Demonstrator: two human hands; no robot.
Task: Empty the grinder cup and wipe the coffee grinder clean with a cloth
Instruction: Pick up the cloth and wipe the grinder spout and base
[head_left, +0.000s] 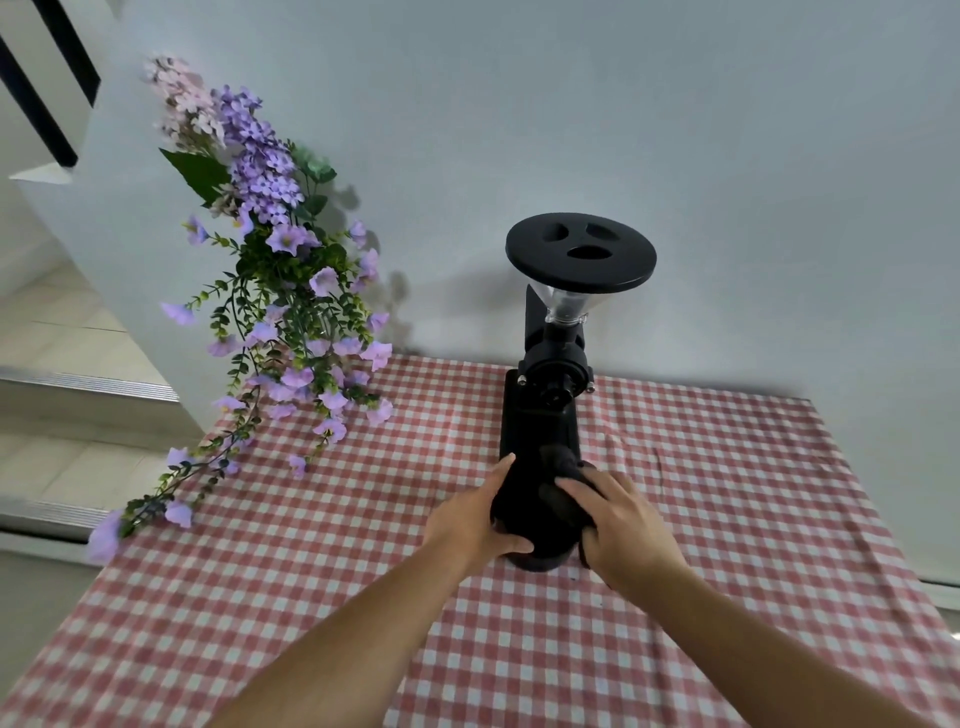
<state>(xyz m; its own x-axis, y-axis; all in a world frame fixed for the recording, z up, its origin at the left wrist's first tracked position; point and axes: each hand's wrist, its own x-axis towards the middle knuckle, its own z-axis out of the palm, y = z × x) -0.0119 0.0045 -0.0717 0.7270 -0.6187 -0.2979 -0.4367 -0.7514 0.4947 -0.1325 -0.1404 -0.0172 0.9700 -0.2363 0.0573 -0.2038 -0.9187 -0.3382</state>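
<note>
A tall black coffee grinder (540, 415) stands on the checked tablecloth near the wall, with a round black lid (581, 252) on its clear hopper. My left hand (475, 519) grips the left side of the grinder's base. My right hand (621, 525) presses a dark cloth (563, 475) against the front right of the base. The cloth blends with the black body, so its edges are hard to tell. No grinder cup is visible; the hands hide the lower front of the machine.
A spray of purple and pink artificial flowers (280, 291) leans over the table's far left corner. The red-and-white checked tablecloth (727, 519) covers the table. A white wall stands right behind the grinder. Steps lie to the left.
</note>
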